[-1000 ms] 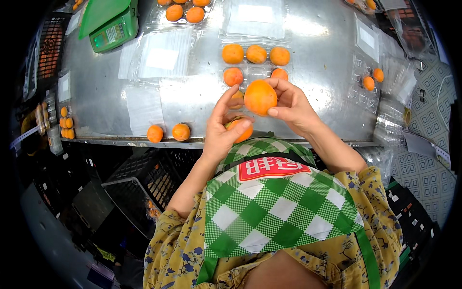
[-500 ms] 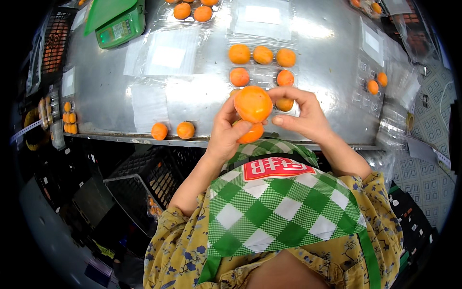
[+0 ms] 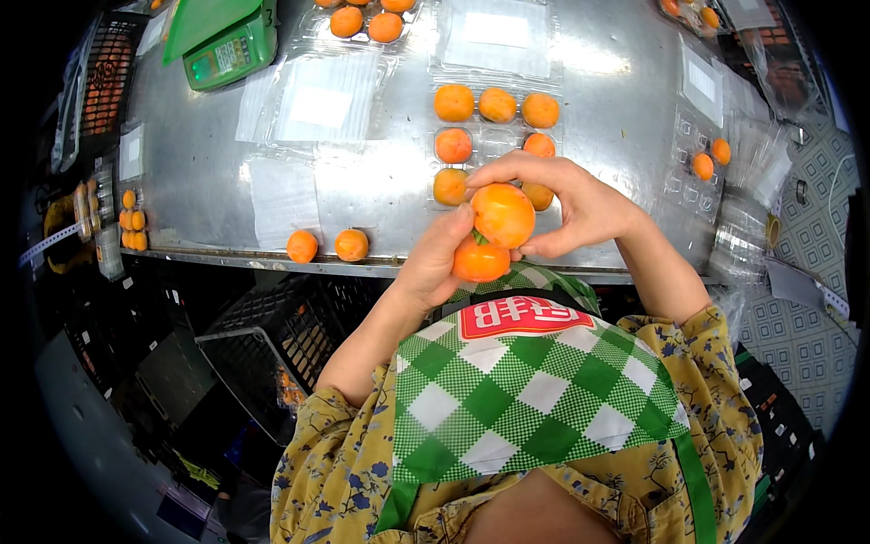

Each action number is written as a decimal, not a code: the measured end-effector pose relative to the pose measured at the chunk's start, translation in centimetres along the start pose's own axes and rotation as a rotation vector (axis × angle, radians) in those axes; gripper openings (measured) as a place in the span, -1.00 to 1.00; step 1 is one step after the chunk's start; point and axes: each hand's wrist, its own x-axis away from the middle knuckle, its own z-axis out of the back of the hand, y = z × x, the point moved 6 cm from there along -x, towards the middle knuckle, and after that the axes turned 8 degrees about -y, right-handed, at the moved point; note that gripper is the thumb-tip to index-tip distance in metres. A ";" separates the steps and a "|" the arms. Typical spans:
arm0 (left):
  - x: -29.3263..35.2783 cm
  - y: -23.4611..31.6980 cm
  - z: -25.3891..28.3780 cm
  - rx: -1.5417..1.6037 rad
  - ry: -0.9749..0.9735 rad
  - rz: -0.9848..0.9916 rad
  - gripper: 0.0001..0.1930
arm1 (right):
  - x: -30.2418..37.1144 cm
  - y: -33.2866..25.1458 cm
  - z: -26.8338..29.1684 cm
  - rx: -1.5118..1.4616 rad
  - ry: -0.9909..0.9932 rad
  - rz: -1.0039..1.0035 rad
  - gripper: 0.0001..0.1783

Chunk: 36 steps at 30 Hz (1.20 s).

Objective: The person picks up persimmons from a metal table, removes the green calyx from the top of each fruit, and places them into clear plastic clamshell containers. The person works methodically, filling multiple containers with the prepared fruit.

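Observation:
Close above the table's near edge, my right hand [image 3: 587,204] pinches an orange persimmon [image 3: 504,216] between thumb and fingers. Just below it, a second persimmon [image 3: 481,261] rests in my left hand [image 3: 433,258], whose thumb reaches up to the upper fruit. A bit of green calyx shows between the two. Beyond my hands lies a clear plastic tray [image 3: 497,145] with persimmons along its far row and both sides. Its middle pocket holds no fruit, and my right hand hides part of its near row. The attached lid [image 3: 494,41] is folded open at the far side.
Two loose persimmons [image 3: 352,244] sit at the metal table's [image 3: 381,181] front edge. Another filled tray [image 3: 346,22] and a green scale [image 3: 222,54] stand at the far left. Empty clear packs [image 3: 317,104] lie left. Two persimmons [image 3: 702,166] are in a right-hand tray. A black crate [image 3: 272,344] stands below.
My right hand has closed on the upper persimmon, which has shifted right and slightly down from my left hand. The tray's near-left persimmon now shows fully.

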 end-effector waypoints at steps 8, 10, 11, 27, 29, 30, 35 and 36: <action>0.0 1.1 -1.7 0.174 -0.029 -0.071 -0.50 | 0.3 0.9 -0.4 -0.338 0.166 0.045 -0.23; -0.4 1.8 -1.8 0.134 0.000 -0.133 -0.52 | 0.5 0.9 -0.4 -0.344 0.248 0.022 -0.25; -0.5 2.0 -1.7 0.115 0.015 -0.164 -0.53 | 0.6 1.0 -0.5 -0.346 0.282 0.001 -0.26; -0.7 1.2 -1.2 0.101 0.167 -0.172 -0.60 | 0.6 1.4 -0.6 -0.359 0.538 -0.156 -0.66; -0.7 1.2 -1.2 0.116 0.176 -0.164 -0.60 | 0.8 1.6 -0.4 -0.326 0.554 -0.146 -0.67; -0.7 1.2 -1.2 0.116 0.173 -0.167 -0.60 | 0.9 1.6 -0.3 -0.310 0.561 -0.140 -0.67; -0.7 1.3 -1.0 0.105 0.195 -0.175 -0.60 | 1.3 1.4 0.1 -0.287 0.525 -0.087 -0.61; -0.7 1.3 -1.0 0.090 0.203 -0.184 -0.60 | 1.3 1.3 0.1 -0.276 0.513 -0.083 -0.59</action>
